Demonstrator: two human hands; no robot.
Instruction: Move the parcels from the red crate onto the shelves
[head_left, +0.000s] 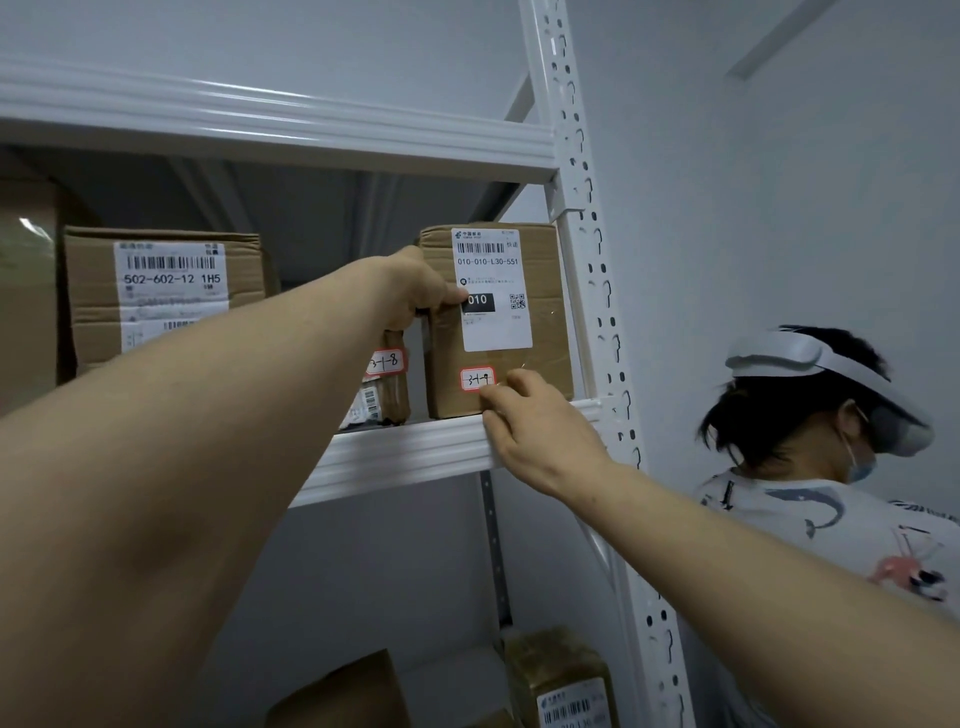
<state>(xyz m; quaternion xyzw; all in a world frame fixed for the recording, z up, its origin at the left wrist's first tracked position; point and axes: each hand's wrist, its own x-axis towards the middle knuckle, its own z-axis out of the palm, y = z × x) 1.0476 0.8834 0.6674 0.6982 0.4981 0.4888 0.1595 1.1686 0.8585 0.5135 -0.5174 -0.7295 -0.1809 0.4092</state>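
A brown cardboard parcel (540, 332) with a white shipping label and a small red-edged sticker marked 3-1-9 stands upright at the right end of the white shelf (405, 457). My left hand (421, 291) grips its left edge, thumb on the label. My right hand (535, 431) rests at the parcel's lower front, fingertips on the sticker and the shelf's front edge. The red crate is out of view.
A smaller parcel marked 3-1-8 (387, 384) sits just left, and a larger box (166, 296) further left. The white upright post (597, 312) borders the parcel's right side. More parcels (561, 680) lie on the shelf below. Another person wearing a headset (831, 467) stands at right.
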